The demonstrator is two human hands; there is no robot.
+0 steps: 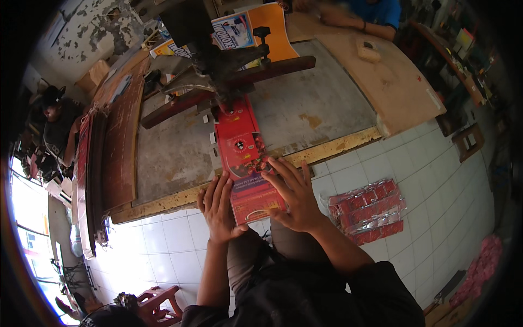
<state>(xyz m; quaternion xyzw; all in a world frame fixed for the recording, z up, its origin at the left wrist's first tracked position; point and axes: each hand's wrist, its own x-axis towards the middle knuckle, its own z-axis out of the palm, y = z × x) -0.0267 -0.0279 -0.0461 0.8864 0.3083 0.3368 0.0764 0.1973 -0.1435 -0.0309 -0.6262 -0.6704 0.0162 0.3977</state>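
Observation:
A long red printed cardboard carton blank (240, 146) runs from beneath a dark metal machine head (218, 87) toward me, its near end reaching past the table's front edge. Along its left edge lies my left hand (219, 210), fingers stretched out and thumb by the near corner. My right hand (294, 196) is on the other side, with spread fingertips touching the carton's right edge and top. Neither hand closes round the carton. Whether it is one blank or several stacked together, I cannot tell. The far end is partly hidden by the machine.
The grey-topped table (316, 103) has a worn front edge, crossed by a dark red bar (278, 71). Plastic-wrapped red packs (368, 211) lie on the tiled floor at right. Brown boards (117, 136) lean at left. A person in blue (376, 13) sits across; another person (57, 122) is left.

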